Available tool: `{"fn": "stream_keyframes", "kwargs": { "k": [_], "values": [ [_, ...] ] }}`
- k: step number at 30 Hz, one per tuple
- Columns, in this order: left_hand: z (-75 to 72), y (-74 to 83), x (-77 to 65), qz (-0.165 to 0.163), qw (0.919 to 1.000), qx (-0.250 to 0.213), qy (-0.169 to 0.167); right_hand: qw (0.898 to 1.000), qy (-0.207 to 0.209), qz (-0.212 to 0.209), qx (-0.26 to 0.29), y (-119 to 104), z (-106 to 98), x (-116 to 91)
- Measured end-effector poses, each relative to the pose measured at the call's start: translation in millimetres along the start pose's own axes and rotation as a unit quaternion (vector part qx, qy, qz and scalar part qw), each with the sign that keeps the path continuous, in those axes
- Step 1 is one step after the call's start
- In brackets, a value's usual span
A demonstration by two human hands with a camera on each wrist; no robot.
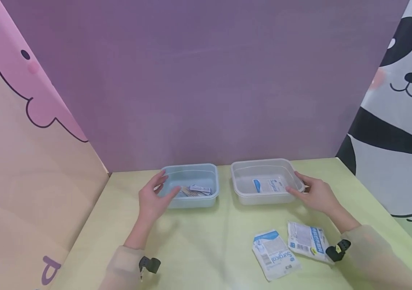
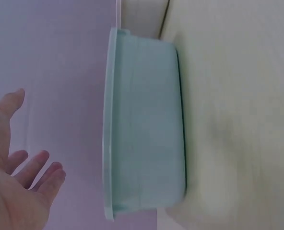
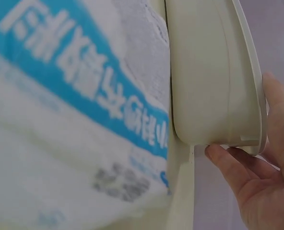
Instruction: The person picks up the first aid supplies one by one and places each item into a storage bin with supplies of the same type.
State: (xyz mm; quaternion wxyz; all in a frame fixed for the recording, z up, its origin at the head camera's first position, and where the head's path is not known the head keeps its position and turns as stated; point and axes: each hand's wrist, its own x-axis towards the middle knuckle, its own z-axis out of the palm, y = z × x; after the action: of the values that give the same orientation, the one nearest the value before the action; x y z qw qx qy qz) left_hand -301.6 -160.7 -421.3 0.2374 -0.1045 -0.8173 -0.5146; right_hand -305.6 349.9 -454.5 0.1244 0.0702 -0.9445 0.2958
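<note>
A light blue plastic bin (image 1: 191,203) stands at the back of the table, with several small thin packets (image 1: 196,190) in it. My left hand (image 1: 153,198) hovers at its left side, fingers spread and relaxed; in the left wrist view a gap shows between this hand (image 2: 22,177) and the bin (image 2: 144,124). To the right stands a white plastic bin (image 1: 263,198) holding one flat packet (image 1: 270,185) printed "Surgical". My right hand (image 1: 316,193) grips that bin's right end, thumb on the rim and fingers under it, as the right wrist view of the hand (image 3: 262,191) shows.
Two white and blue packets lie on the table in front of the white bin: one marked Surgical (image 1: 274,255), the other (image 1: 309,241) beside the right wrist. A purple panel (image 1: 206,88) rises behind the bins. Printed side panels, one with a panda (image 1: 405,121), flank the table.
</note>
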Motion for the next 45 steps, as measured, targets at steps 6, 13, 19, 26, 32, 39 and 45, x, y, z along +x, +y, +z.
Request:
{"fn": "stream_keyframes", "kwargs": {
  "k": [6,13,19,26,32,39,45],
  "values": [
    [8.5,20.4,-3.0,0.000,0.9990,-0.034,-0.030,1.000,-0.008,-0.026,-0.003,-8.0,-4.1,9.4],
    [31.7,34.9,-11.8,0.034,0.9945,-0.072,-0.068,1.000,-0.017,-0.017,-0.009,-10.2,-6.8,13.4],
    [52.9,42.2,-24.0,0.071,0.9898,-0.083,-0.091,1.000,-0.021,-0.007,-0.009,-10.6,-6.9,13.1],
    [73.0,48.4,-31.0,0.066,0.9854,-0.100,-0.121,1.000,-0.020,-0.006,-0.011,-8.0,-9.1,11.5],
    [84.8,53.4,-36.0,0.062,0.9820,-0.108,-0.142,1.000,-0.019,0.000,-0.010,-3.3,-11.2,9.3],
    [95.9,52.0,-45.0,0.054,0.9809,-0.087,-0.165,1.000,-0.011,0.003,-0.008,1.5,-9.1,8.6],
    [103.5,51.2,-55.2,0.052,0.9765,-0.091,-0.189,1.000,-0.016,0.006,-0.002,3.7,-5.5,3.5]
  ]
}}
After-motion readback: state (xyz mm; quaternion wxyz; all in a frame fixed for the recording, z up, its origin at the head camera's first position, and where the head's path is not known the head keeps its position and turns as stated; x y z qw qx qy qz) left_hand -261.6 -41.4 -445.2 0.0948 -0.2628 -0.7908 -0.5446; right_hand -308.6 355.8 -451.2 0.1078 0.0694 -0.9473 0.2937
